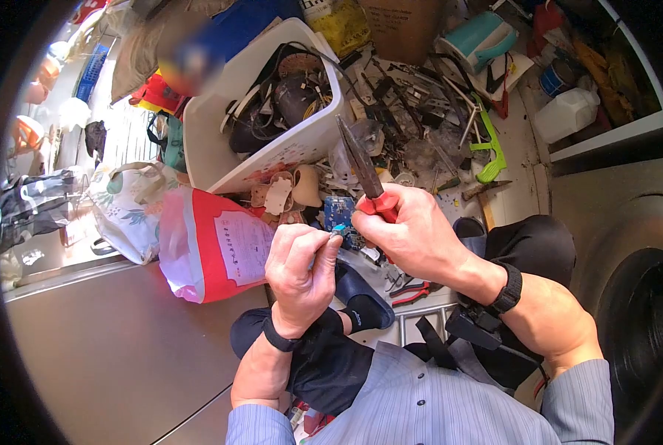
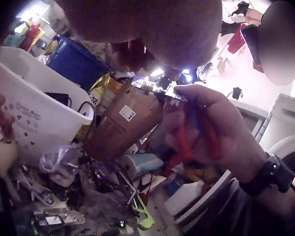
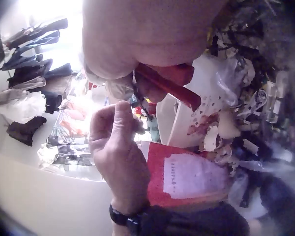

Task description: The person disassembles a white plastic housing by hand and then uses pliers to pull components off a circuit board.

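Between the two hands is a small blue circuit board [image 1: 339,211] with a teal block [image 1: 340,231] at its near edge. My left hand [image 1: 298,271] pinches the board at that block, between thumb and fingers. The right hand [image 1: 417,226] grips red-handled pliers [image 1: 360,163], their dark long-nosed jaws pointing up and away from the board. Seen from the left wrist, the board [image 2: 160,92] appears nearly edge-on, with the right thumb right at its end and the red handles [image 2: 184,140] below in the palm. The right wrist view shows the handle [image 3: 169,86] slanting out of the fist.
A white bin [image 1: 272,159] full of dark parts stands ahead. Scrap metal and tools [image 1: 420,111] cover the floor beside it, with a green saw-like frame [image 1: 491,144]. A red-and-white bag [image 1: 224,241] stands left; red-black pliers [image 1: 411,291] lie near a slipper [image 1: 365,293].
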{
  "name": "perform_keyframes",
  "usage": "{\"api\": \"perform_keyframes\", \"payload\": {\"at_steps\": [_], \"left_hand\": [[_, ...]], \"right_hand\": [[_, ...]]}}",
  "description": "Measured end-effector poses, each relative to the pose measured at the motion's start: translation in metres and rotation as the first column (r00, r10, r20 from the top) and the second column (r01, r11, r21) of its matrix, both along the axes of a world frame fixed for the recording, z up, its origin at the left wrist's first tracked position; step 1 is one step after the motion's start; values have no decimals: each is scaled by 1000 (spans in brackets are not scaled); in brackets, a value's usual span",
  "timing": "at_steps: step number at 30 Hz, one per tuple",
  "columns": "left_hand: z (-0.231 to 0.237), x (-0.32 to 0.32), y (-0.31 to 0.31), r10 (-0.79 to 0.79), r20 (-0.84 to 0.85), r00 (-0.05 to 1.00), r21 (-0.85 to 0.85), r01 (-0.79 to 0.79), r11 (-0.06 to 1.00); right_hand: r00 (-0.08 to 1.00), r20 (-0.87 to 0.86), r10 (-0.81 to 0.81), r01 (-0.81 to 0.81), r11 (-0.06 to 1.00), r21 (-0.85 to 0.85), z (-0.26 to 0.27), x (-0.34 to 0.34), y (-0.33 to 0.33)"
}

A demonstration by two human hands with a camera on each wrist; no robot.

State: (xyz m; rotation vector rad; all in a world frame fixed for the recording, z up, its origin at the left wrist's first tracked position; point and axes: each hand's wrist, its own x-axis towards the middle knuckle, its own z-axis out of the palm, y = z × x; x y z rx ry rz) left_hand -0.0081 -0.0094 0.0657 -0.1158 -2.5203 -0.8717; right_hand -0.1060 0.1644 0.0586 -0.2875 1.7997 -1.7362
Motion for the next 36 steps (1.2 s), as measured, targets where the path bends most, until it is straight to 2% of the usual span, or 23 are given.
{"api": "perform_keyframes", "payload": {"at_steps": [6, 9, 11, 15, 17, 18, 20, 23, 24, 26, 34, 36], "left_hand": [[-2, 0, -1, -22, -18, 1000, -47, 21, 999], [-4, 2, 1, 19, 4, 1000, -33, -19, 999], [-4, 5, 5, 91, 76, 993, 74, -97, 992], [-6, 7, 7, 88, 111, 990, 106, -100, 989], [-5, 6, 13, 109, 119, 987, 257, -137, 957], [-3, 6, 13, 109, 118, 987, 256, -137, 957], [1, 5, 10, 116, 108, 987, 108, -128, 986], [-4, 4, 0, 143, 142, 979, 7, -146, 989], [-3, 4, 2, 144, 141, 979, 7, -147, 989], [-1, 6, 8, 188, 289, 939, 141, -236, 961], [-3, 6, 8, 145, 209, 967, 96, -168, 981], [-3, 7, 7, 126, 160, 979, 1, -128, 992]], "right_hand": [[1000, -13, -10, 9, 1000, -14, -3, 2, -3], [999, -30, -14, 14, 1000, -10, -3, 1, -2], [999, -35, -15, 15, 1000, -11, -4, 2, -2], [996, -68, -52, 50, 998, -31, -5, 5, -3], [995, -69, -68, 66, 997, -34, -4, 4, -3], [995, -74, -68, 65, 997, -41, -4, 4, -2], [995, -78, -68, 64, 997, -49, -2, 3, -2], [995, -94, -45, 42, 999, -30, -2, 4, -3], [992, -114, -48, 44, 998, -37, -5, 4, -3], [990, -134, -52, 47, 998, -43, -8, 5, -4], [966, -250, -61, 55, 998, -30, -7, 6, -5], [972, -225, -61, 52, 998, -43, -9, 7, -6]]}}
